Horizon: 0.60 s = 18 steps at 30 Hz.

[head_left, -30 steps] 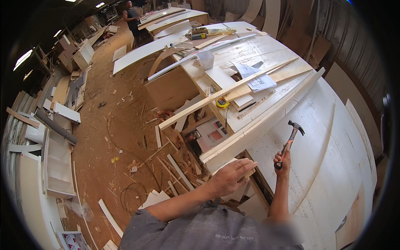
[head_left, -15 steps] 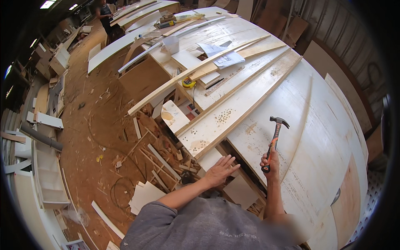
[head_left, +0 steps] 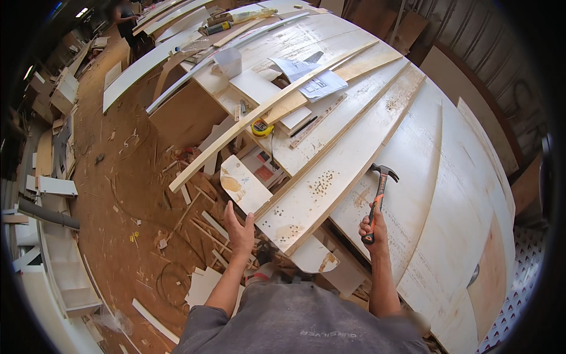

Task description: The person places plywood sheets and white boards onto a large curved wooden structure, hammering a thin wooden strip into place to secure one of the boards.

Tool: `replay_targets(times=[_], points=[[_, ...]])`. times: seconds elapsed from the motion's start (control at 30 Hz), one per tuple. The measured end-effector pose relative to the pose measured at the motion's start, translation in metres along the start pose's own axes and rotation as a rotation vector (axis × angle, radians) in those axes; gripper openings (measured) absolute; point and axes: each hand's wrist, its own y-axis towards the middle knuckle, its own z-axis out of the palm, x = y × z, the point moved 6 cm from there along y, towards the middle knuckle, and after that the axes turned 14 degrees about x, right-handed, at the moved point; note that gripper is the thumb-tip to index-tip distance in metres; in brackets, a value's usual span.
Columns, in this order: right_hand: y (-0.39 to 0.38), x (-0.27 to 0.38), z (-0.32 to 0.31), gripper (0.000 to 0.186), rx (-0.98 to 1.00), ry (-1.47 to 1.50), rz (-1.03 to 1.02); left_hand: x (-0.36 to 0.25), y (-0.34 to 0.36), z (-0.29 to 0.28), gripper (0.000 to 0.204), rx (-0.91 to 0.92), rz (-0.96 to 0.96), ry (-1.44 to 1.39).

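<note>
Hammer (head_left: 379,197) raised at 3 o'clock, gripped in my right hand (head_left: 372,229); left hand (head_left: 240,229) spread wide beside the white plank (head_left: 330,177) end. I judge nailing partly done: nail marks visible, striking unfinished

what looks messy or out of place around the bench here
The floor left of the bench is littered with wood offcuts and sawdust. The long board by the left hand is pocked with holes and stains. The right hand holds a hammer.
</note>
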Motion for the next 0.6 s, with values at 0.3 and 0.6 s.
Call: replay_targets(times=[0.3,0.6], points=[[0.008,-0.009,0.028,0.041,-0.164,-0.057,-0.018,-0.015,0.189,0.107,0.043,0.515,0.023,0.485],[0.012,-0.011,0.037,0.042,-0.226,-0.102,-0.060,-0.029,0.244,0.171,0.036,0.670,0.060,0.354]])
